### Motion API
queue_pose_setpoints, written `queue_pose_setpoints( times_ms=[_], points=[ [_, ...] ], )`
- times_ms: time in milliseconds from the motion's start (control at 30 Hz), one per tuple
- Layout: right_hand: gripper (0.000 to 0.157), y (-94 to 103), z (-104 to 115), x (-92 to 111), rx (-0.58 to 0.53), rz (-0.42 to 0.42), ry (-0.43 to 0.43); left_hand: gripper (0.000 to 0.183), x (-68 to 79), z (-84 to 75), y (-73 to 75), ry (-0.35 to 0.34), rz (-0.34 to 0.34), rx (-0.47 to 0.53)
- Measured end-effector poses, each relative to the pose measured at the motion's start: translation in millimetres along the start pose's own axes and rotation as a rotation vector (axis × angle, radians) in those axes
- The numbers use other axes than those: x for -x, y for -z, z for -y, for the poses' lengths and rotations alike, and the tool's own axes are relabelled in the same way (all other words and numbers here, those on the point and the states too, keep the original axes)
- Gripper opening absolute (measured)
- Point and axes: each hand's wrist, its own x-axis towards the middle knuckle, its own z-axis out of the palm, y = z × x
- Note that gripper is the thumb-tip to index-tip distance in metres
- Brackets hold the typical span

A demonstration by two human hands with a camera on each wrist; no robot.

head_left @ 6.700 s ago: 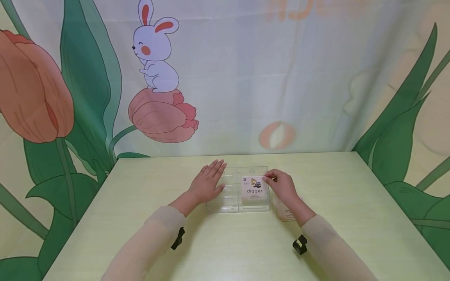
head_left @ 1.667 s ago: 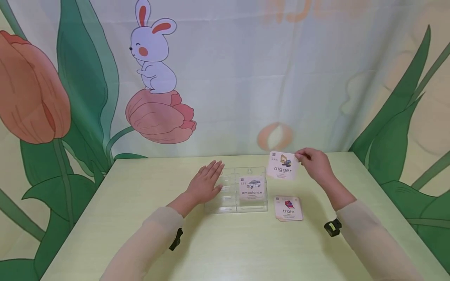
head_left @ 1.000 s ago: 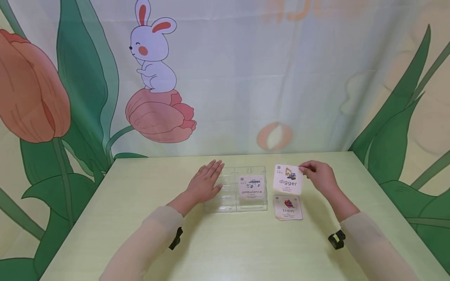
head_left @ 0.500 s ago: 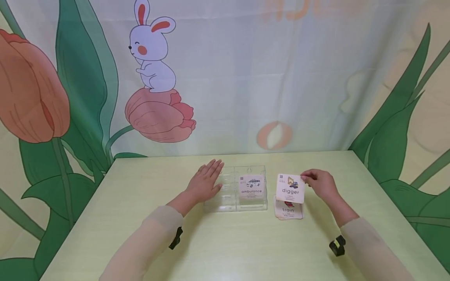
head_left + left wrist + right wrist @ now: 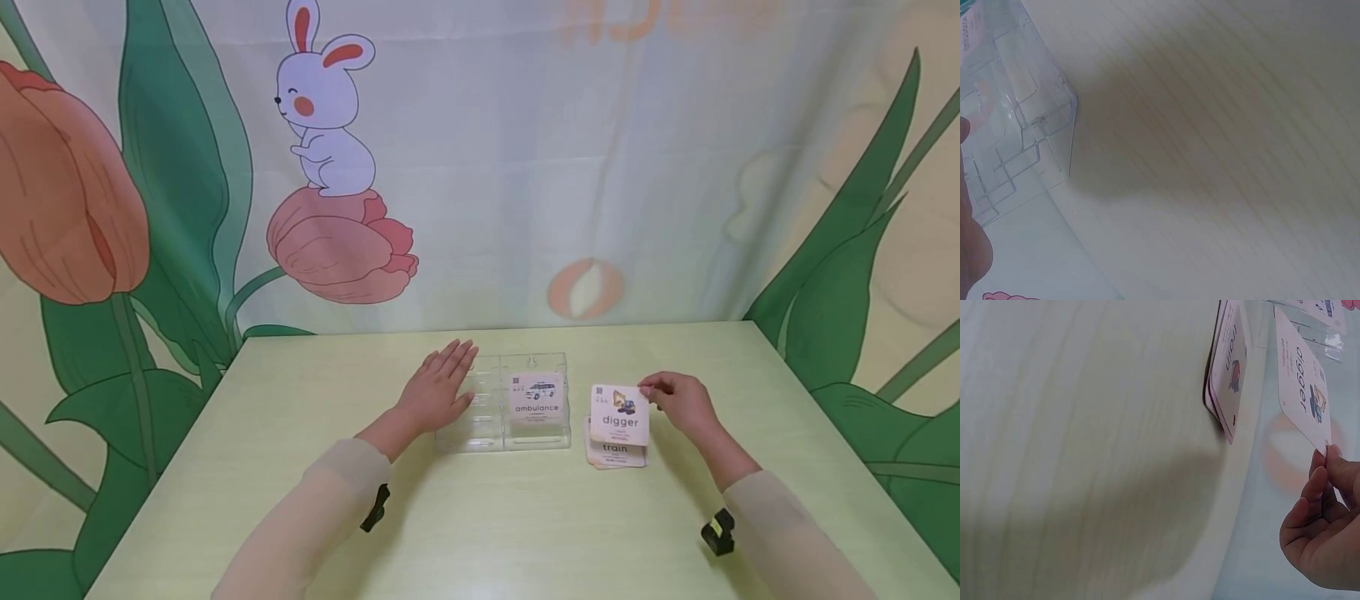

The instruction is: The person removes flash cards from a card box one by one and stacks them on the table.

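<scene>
Between thumb and fingers, my right hand [image 5: 684,406] pinches the digger card [image 5: 620,414] by its upper right corner. In the right wrist view that card [image 5: 1305,387] is held above a small stack topped by the train card [image 5: 1230,365]. From the head view it overlaps the upper part of the train card [image 5: 617,455]. My left hand [image 5: 432,389] lies with straight fingers over the left side of a clear plastic card tray [image 5: 501,446]. An ambulance card [image 5: 537,398] sits in the tray's right compartment. The left compartment is partly hidden by the hand.
The pale wooden table [image 5: 510,533] carries the tray and the card stack side by side. A printed curtain [image 5: 480,167] with a rabbit and tulips hangs behind the table's back edge.
The digger card came out of the tray in my right hand, uncovering the ambulance card. It went up and right, then lowered toward the train card stack. My left hand stays in place.
</scene>
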Motion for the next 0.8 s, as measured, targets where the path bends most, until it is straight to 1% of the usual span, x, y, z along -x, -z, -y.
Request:
queue_pose_setpoints(
  times_ms=[133, 333, 400, 600, 800],
  points=[
    [0.024, -2.1, -2.1, -0.2, -0.007, 0.017, -0.010, 0.074, 0.7, 0.2, 0.6, 0.004, 0.003, 0.001],
    [0.023, -7.2, -7.4, -1.6, -0.014, 0.049, 0.017, 0.075, 1.8, 1.1, -1.3, -0.001, -0.023, 0.017],
    [0.023, -9.1, -8.2, -2.1, -0.016, 0.063, 0.017, 0.075, 1.4, 1.2, -0.6, -0.002, -0.017, 0.013],
    [0.023, -14.1, -9.6, -4.6, 0.002, 0.106, -0.021, 0.074, 1.2, 0.3, 2.7, -0.009, -0.017, 0.001],
    [0.022, -19.7, -13.1, -7.1, 0.016, 0.121, -0.050, 0.073, 1.1, -0.3, 2.1, -0.007, -0.013, 0.014]
  ],
)
